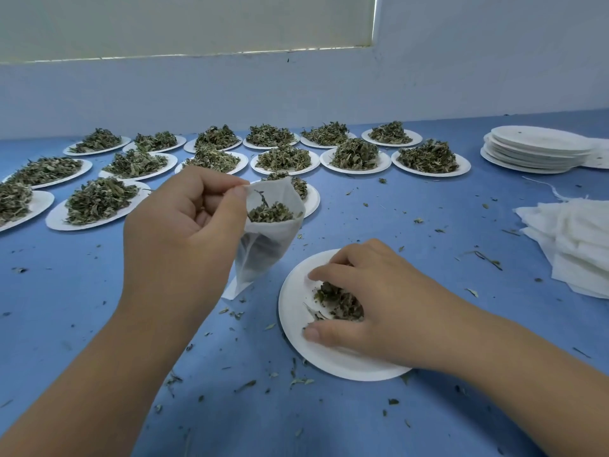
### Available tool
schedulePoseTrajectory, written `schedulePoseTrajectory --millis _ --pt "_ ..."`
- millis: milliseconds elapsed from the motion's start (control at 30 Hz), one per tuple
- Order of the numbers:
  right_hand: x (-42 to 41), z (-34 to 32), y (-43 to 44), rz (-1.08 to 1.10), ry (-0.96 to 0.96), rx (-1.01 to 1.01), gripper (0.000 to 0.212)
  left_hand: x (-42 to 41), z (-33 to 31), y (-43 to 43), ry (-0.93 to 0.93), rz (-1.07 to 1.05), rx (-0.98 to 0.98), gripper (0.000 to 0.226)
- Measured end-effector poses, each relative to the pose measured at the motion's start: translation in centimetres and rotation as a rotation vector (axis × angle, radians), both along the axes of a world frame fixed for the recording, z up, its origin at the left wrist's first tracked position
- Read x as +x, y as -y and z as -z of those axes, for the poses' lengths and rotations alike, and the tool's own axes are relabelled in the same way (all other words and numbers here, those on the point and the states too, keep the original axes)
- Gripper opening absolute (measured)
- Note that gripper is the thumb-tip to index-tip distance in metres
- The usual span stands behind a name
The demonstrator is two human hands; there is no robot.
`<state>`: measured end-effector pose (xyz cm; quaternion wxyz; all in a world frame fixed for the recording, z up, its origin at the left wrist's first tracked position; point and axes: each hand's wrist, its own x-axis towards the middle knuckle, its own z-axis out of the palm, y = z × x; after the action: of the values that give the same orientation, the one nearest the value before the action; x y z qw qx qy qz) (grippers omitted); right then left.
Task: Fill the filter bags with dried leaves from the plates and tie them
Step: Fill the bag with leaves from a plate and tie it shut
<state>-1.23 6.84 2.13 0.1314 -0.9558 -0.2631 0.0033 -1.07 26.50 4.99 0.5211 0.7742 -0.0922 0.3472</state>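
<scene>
My left hand [184, 225] pinches the rim of a white filter bag [267, 245] and holds it up above the blue table, mouth open toward me. Dried leaves fill the bag and show at its opening. To its right a white paper plate [329, 361] lies on the table with a small remnant of dried leaves [336, 298]. My right hand [372, 301] is on that plate, its fingers curled over the leaves and gathering them, thumb flat on the plate.
Several plates heaped with dried leaves [356, 156] cover the back and left of the table. A stack of empty plates [534, 153] stands at the back right. A pile of flat white filter bags [580, 239] lies at the right edge. Leaf crumbs are scattered on the blue table [230, 407].
</scene>
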Motion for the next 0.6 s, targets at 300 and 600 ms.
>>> schedulePoseTrajectory --millis 300,600 --pt "-0.05 -0.1 0.49 0.093 -0.018 0.182 0.079 -0.2 -0.05 -0.08 0.054 -0.016 0.04 0.022" --pt "-0.13 0.14 -0.19 0.134 -0.048 0.14 0.054 -0.57 -0.07 0.31 0.064 -0.001 0.094 0.013"
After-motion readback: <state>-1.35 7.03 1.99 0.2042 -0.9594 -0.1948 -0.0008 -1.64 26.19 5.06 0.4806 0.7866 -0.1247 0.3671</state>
